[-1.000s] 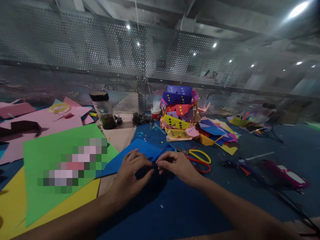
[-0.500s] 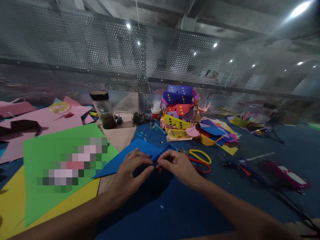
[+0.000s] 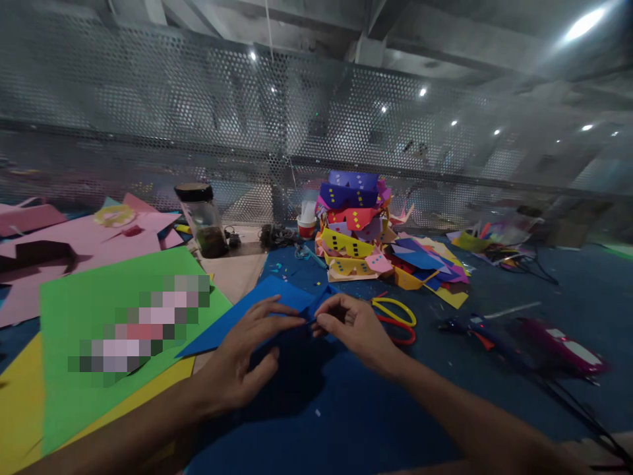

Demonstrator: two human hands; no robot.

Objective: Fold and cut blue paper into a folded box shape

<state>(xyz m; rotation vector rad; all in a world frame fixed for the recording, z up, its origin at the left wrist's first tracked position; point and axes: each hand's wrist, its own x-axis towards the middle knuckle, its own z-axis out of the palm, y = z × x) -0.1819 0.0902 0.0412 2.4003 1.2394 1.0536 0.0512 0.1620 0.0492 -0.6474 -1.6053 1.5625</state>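
A blue paper sheet (image 3: pixel 237 316) lies on the dark blue table (image 3: pixel 316 435) in the middle. Over its right part is my left hand (image 3: pixel 252 343), fingers apart and thumb spread away, its fingertips at a folded blue paper piece (image 3: pixel 327 291). The fingers of my right hand (image 3: pixel 349 320) are pinched on that folded piece, which they partly hide. Scissors with yellow and red handles (image 3: pixel 395 300) lie just beyond my right hand.
Green paper (image 3: pixel 74 310) and yellow paper (image 3: pixel 20 396) lie left, pink paper (image 3: pixel 109 244) behind. A lidded jar (image 3: pixel 202 221), a cup (image 3: pixel 306 227) and stacked colourful paper pieces (image 3: pixel 349 218) stand behind. At right are a dark blue glue gun (image 3: pixel 482 330) and a magenta tool (image 3: pixel 564 343).
My left thumb has moved away from the folded piece, down and left, opening the hand. My right hand stays pinched near the same spot. The view has shifted slightly.
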